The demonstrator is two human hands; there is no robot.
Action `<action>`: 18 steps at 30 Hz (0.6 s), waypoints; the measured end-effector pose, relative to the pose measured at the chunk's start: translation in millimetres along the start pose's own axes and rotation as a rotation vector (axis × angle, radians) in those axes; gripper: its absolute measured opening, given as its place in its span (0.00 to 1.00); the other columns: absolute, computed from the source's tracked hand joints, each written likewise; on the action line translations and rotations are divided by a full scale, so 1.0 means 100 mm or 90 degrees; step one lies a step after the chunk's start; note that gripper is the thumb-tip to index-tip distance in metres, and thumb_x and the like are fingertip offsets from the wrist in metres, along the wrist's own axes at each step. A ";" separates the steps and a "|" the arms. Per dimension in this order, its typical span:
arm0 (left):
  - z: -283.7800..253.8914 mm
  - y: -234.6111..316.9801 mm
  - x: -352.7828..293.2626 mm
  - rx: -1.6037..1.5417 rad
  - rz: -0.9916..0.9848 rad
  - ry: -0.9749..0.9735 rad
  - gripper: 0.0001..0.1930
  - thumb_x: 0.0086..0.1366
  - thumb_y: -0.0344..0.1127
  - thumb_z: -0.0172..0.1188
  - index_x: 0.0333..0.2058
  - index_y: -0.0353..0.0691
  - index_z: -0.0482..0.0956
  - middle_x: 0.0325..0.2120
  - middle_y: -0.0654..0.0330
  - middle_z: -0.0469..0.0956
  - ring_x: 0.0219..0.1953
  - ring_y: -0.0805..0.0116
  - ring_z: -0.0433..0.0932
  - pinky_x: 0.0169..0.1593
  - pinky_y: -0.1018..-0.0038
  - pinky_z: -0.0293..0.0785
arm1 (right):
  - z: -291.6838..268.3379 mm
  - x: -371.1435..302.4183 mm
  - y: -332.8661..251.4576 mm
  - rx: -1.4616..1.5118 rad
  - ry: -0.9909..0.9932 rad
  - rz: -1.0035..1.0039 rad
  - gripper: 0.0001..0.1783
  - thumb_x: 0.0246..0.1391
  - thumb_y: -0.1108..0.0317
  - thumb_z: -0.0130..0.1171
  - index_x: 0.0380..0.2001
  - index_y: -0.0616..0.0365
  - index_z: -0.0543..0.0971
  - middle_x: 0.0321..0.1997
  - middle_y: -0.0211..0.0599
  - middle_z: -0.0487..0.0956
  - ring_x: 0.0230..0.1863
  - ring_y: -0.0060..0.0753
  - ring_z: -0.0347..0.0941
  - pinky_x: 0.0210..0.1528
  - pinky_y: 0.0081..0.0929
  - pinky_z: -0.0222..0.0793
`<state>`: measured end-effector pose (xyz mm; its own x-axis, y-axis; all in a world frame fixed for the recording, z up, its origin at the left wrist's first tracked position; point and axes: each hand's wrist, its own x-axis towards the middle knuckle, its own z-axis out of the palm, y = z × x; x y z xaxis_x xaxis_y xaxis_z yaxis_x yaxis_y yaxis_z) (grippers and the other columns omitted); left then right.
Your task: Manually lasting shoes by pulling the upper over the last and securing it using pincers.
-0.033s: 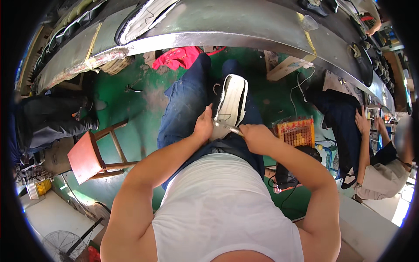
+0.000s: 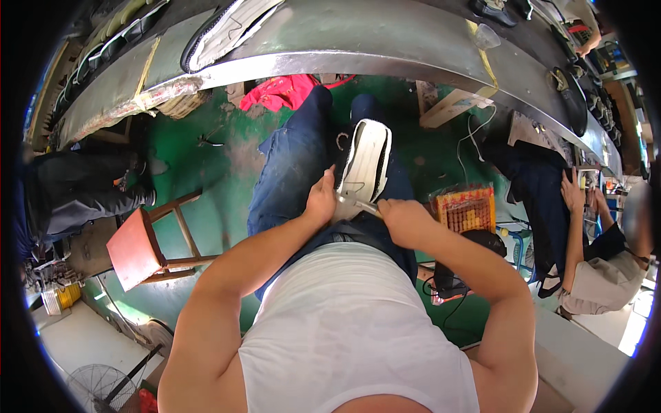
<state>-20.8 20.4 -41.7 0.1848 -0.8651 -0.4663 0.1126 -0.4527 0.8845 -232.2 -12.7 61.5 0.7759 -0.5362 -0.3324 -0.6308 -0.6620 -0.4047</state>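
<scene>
While my right hand (image 2: pixel 401 219) squeezes the handle of a metal tool (image 2: pixel 361 204), my left hand (image 2: pixel 321 199) is curled against the near left side of a shoe (image 2: pixel 367 155) and holds it. Most of my left fingers are hidden. The shoe rests bottom up on my legs (image 2: pixel 284 168), just ahead of my hands. I think the work on it has begun but is not done, because the tool lies across the end close to me. My hands partly hide that end, so I cannot tell how much is left.

Its bottom is creamy white, with long lines down the middle and a pale rim around the far end. Dark parts show along both sides. A thin bent wire (image 2: pixel 354 183) sits just past the tool. Well ahead of my left hand, on the bench (image 2: pixel 385 34), another shoe (image 2: pixel 219 45) has a white bottom and a bent wire too. I guess that one is not finished either.
</scene>
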 end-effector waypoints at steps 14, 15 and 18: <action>0.03 0.05 0.05 0.459 0.438 -0.023 0.27 0.71 0.37 0.46 0.65 0.31 0.59 0.65 0.40 0.60 0.63 0.43 0.65 0.62 0.63 0.68 | -0.20 -0.03 0.37 -0.027 0.221 0.062 0.33 0.49 0.78 0.57 0.60 0.77 0.62 0.54 0.60 0.70 0.56 0.60 0.68 0.57 0.42 0.69; 0.03 0.10 0.04 0.461 0.438 -0.022 0.27 0.71 0.37 0.46 0.65 0.31 0.59 0.65 0.40 0.60 0.63 0.43 0.65 0.62 0.63 0.68 | -0.21 0.01 0.33 -0.058 0.197 0.104 0.31 0.50 0.77 0.57 0.58 0.76 0.64 0.53 0.59 0.71 0.54 0.58 0.70 0.54 0.42 0.71; 0.02 0.19 0.05 0.485 0.416 -0.071 0.29 0.71 0.37 0.47 0.68 0.37 0.56 0.67 0.42 0.56 0.63 0.44 0.66 0.61 0.63 0.69 | -0.17 0.07 0.39 -0.049 0.179 0.149 0.25 0.51 0.75 0.56 0.53 0.71 0.68 0.47 0.55 0.74 0.49 0.54 0.73 0.46 0.41 0.75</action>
<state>-19.9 7.4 -26.9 -0.1097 -0.9905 0.0830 -0.6387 0.1342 0.7577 -251.2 -50.7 57.8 0.5883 -0.7933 -0.1565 -0.7972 -0.5366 -0.2766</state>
